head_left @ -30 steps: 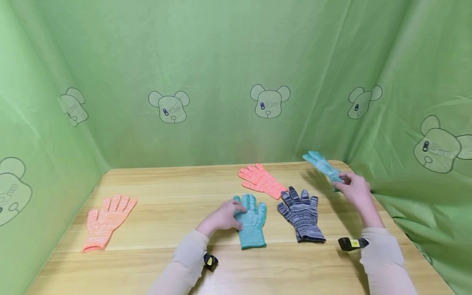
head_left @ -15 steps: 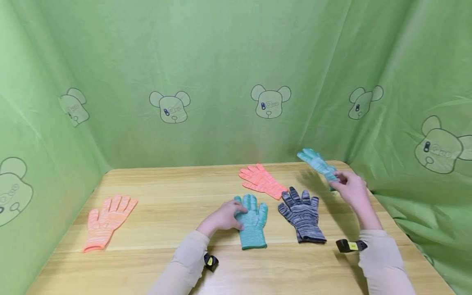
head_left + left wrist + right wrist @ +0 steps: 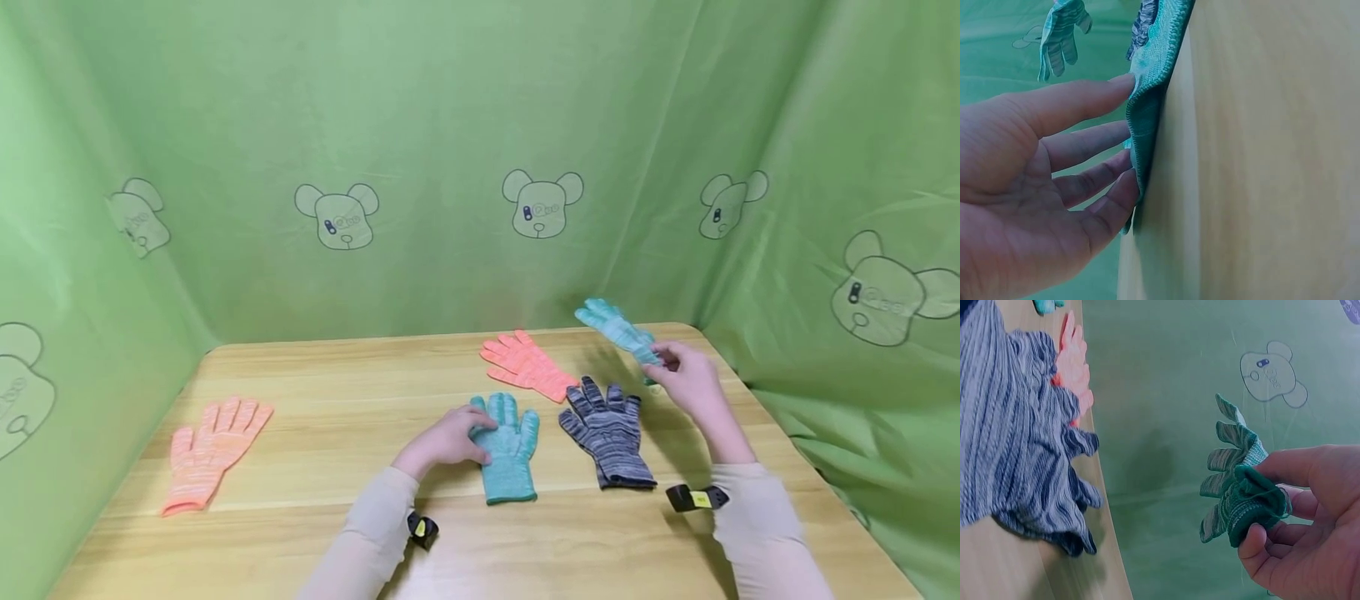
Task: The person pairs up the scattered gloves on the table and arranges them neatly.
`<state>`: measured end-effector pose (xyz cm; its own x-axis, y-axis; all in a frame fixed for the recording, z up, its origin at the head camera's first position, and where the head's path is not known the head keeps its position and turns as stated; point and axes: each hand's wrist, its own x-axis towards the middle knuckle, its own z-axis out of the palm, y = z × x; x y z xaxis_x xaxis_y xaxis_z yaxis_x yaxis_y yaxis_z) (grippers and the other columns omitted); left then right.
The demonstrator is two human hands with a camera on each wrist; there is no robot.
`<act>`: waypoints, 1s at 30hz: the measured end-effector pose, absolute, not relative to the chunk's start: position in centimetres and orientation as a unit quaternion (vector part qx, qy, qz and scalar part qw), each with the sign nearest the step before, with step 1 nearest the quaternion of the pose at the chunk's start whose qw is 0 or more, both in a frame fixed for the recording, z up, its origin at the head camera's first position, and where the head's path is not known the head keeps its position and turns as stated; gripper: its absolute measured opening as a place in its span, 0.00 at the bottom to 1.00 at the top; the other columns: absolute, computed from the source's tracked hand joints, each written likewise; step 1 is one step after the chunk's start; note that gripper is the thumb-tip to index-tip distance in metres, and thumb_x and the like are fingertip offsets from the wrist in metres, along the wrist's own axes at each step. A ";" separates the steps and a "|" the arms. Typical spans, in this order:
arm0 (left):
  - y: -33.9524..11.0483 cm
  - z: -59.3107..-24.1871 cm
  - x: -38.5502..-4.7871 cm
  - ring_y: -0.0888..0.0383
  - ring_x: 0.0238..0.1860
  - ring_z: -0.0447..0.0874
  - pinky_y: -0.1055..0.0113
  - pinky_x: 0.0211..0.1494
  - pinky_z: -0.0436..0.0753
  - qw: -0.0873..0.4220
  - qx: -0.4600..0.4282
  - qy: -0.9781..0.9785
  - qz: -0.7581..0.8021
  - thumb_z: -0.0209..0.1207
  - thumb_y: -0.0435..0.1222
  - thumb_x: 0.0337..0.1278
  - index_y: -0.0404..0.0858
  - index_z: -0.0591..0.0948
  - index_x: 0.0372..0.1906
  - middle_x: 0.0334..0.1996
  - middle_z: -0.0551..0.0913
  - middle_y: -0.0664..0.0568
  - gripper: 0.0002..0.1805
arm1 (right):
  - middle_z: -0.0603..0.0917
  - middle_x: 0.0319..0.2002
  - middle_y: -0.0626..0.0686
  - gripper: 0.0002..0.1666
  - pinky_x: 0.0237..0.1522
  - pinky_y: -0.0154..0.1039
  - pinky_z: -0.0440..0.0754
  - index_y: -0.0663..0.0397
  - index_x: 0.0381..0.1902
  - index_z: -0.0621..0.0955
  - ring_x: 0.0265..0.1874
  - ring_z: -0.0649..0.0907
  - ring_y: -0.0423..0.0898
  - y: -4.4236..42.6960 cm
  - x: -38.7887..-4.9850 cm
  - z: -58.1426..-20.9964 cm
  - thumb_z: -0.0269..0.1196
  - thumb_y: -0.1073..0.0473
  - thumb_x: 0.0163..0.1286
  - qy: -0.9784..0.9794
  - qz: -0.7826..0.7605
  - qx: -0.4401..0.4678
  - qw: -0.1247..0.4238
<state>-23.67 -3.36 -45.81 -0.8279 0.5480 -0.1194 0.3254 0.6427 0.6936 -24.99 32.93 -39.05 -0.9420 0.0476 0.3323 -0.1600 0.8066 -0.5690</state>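
My right hand (image 3: 686,379) pinches the cuff of a teal knit glove (image 3: 617,327) and holds it above the far right of the table, its fingers pointing up and left. In the right wrist view this raised glove (image 3: 1235,456) is bunched at the cuff between thumb and fingers. My left hand (image 3: 447,435) rests its thumb and fingertips on the left side of a second teal glove (image 3: 510,471), which lies flat at the table's middle. The left wrist view has the fingertips against this glove (image 3: 1147,125), with the fingers fairly straight.
A dark grey striped glove (image 3: 615,442) lies right of the flat teal one, its fingertips beside the cuff of a coral glove (image 3: 532,367). Far left lies a light orange glove (image 3: 213,454). Green cloth (image 3: 420,283) hangs around the wooden table (image 3: 337,375).
My right hand has carried the raised teal glove leftward, toward the space above the grey and coral gloves. The left hand stays on the flat teal glove. The head view has shifted slightly.
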 end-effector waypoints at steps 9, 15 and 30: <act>-3.3 -45.7 -23.8 0.41 0.72 0.62 0.47 0.75 0.62 0.156 0.249 0.889 0.353 0.69 0.35 0.52 0.35 0.78 0.60 0.66 0.73 0.41 0.28 | 0.83 0.35 0.64 0.21 0.28 0.29 0.76 0.71 0.52 0.78 0.30 0.78 0.45 31.6 -24.8 -38.8 0.65 0.63 0.63 -0.936 0.314 0.046 0.155; -3.1 -45.8 -23.6 0.42 0.72 0.63 0.47 0.75 0.62 0.152 0.256 0.890 0.346 0.69 0.36 0.51 0.36 0.78 0.60 0.66 0.73 0.42 0.29 | 0.84 0.35 0.63 0.21 0.28 0.29 0.76 0.69 0.52 0.79 0.30 0.78 0.44 31.3 -24.7 -38.8 0.65 0.63 0.63 -0.935 0.317 0.047 0.152; -2.8 -45.8 -23.6 0.41 0.73 0.61 0.44 0.78 0.54 0.161 0.260 0.883 0.356 0.69 0.36 0.50 0.36 0.77 0.61 0.67 0.73 0.42 0.29 | 0.83 0.33 0.61 0.19 0.29 0.30 0.75 0.69 0.50 0.80 0.30 0.78 0.44 30.0 -24.3 -38.8 0.66 0.64 0.62 -0.933 0.316 0.065 0.161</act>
<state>-23.58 -2.78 -45.76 -0.8131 0.5738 -0.0984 0.3449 0.6109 0.7127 -24.33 30.05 -38.78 -0.9395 -0.0190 0.3421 -0.2228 0.7925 -0.5677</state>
